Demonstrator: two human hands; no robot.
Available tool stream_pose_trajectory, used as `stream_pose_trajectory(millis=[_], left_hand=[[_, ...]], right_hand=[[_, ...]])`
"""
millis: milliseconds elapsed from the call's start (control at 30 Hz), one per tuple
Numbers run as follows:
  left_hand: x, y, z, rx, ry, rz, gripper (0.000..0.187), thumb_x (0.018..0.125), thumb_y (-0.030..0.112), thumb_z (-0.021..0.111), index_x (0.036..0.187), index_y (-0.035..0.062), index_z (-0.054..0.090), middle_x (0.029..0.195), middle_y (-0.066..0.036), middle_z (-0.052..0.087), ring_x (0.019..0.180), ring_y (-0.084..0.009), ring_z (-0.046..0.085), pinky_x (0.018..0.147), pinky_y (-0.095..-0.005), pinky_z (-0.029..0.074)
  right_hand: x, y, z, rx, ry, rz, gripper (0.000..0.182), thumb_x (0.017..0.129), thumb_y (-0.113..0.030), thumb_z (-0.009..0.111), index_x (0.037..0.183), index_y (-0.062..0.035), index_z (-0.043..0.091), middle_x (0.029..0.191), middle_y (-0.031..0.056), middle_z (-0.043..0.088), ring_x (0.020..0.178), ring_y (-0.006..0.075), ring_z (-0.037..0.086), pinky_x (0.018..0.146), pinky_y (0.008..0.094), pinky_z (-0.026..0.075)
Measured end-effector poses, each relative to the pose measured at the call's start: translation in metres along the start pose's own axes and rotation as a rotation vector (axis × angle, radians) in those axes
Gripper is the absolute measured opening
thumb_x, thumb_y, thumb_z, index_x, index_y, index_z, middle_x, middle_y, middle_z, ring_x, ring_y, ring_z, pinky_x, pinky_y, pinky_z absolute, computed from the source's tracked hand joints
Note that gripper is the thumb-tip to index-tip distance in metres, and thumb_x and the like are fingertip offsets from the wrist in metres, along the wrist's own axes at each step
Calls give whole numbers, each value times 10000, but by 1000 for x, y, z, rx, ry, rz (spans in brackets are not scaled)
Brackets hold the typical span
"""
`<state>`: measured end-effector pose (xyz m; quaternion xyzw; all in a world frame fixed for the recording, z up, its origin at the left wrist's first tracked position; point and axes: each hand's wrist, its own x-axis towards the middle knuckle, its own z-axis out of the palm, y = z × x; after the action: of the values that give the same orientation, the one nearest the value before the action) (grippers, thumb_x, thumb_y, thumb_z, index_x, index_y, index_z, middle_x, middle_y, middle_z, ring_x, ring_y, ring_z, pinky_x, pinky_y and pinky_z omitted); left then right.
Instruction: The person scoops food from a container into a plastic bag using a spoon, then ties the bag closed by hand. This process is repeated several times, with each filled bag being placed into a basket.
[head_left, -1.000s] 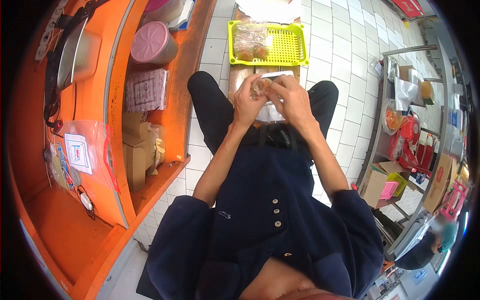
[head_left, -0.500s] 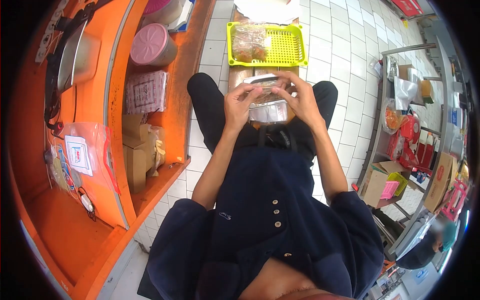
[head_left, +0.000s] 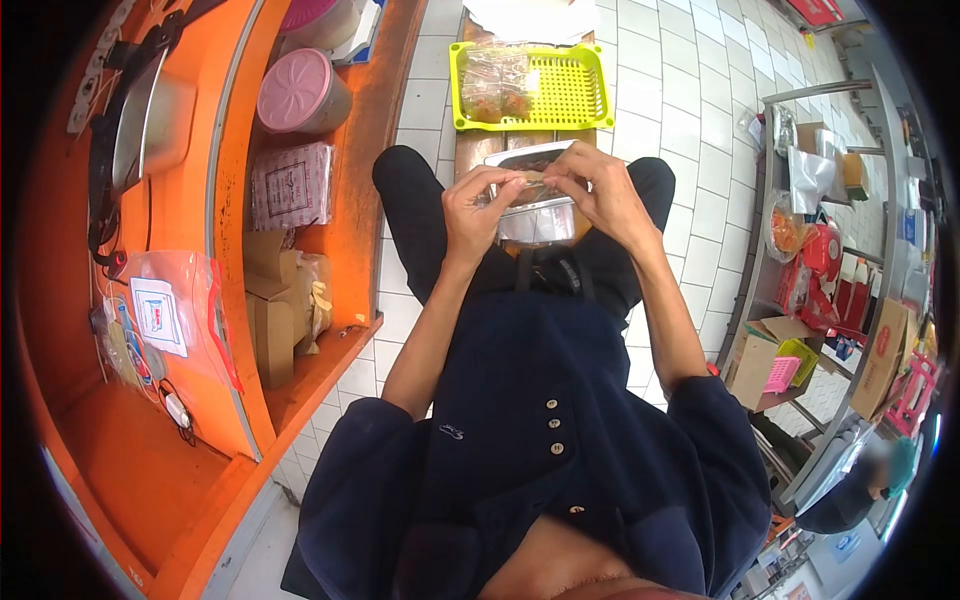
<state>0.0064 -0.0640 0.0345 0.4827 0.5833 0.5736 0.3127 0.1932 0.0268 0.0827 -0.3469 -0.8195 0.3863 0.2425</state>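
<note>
Unreadable printed pink box (head_left: 292,183)

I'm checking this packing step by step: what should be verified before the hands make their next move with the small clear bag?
1. Both hands on the bag: ok. Left hand and right hand pinch the small clear bag between the fingertips.
2. Bag sealed: cannot tell; the fingers cover its edge.
3. Metal tray under the hands: ok, it sits on the wooden bench right below.
4. Room in the yellow basket: ok; filled bags take its left part, the right part is bare.
5. Bag contents: cannot tell, too small.
</note>
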Motion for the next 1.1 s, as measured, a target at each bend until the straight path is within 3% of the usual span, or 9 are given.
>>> stream_pose_trajectory(millis=[133,200,433,533,633,700,867,933,1100], left_hand=[[0,3,4,-14,26,16,94,862,63,787,932,1,774,910,-96,752,835,-171,705,755,-293,533],[0,3,3,-11,-39,19,90,849,49,789,926,4,776,914,-91,752,837,-174,704,753,-293,532],[-8,-8,1,31,-62,62,94,834,51,795,911,1,776,920,-103,757,845,-212,717,769,-317,541],[-5,-16,6,-11,-12,39,149,824,72,810,951,5,773,891,-108,759,859,-234,722,781,-333,546],[-1,-25,9,151,-14,89,320,825,90,814,1128,24,734,919,-107,763,862,-252,723,802,-348,544],[-7,-47,8,109,-107,-117,510,831,117,819,1304,52,638,982,-94,760,885,-238,718,836,-361,537],[-18,-60,-31,151,39,-185,515,877,150,783,1348,70,591,1014,-61,758,891,-168,708,781,-328,490],[-25,-64,-46,225,64,-165,451,912,161,747,1330,72,603,1014,-45,762,870,-131,699,714,-288,429],[-40,-66,-57,210,54,-222,419,932,148,732,1314,43,598,1012,-55,766,899,-116,695,701,-261,427]], right_hand=[[-2,-7,6,63,3,42,102,885,-50,741,975,-4,728,889,92,671,676,211,583,616,330,484],[-4,-8,10,35,1,54,109,892,-61,723,988,-8,721,907,126,660,866,319,663,760,413,522],[-10,2,19,78,27,-21,95,892,-45,718,978,-6,715,908,130,658,887,324,658,776,411,521],[-5,5,16,51,34,-13,65,888,-14,716,946,15,708,896,100,679,828,244,687,722,347,534],[5,15,12,82,-2,47,65,949,-36,669,993,12,673,897,102,688,826,222,693,745,332,531],[17,37,14,178,26,181,86,1019,-71,598,1055,3,621,901,107,696,835,195,696,754,318,526],[79,108,34,171,143,165,121,1065,-114,526,1069,-9,585,929,125,731,894,195,721,761,333,540],[99,129,48,139,118,245,147,1038,-147,549,1114,-34,604,950,204,738,917,340,735,801,413,555],[120,175,95,-181,104,147,352,994,-248,652,1244,-2,613,1138,241,702,1049,421,668,949,460,512]])
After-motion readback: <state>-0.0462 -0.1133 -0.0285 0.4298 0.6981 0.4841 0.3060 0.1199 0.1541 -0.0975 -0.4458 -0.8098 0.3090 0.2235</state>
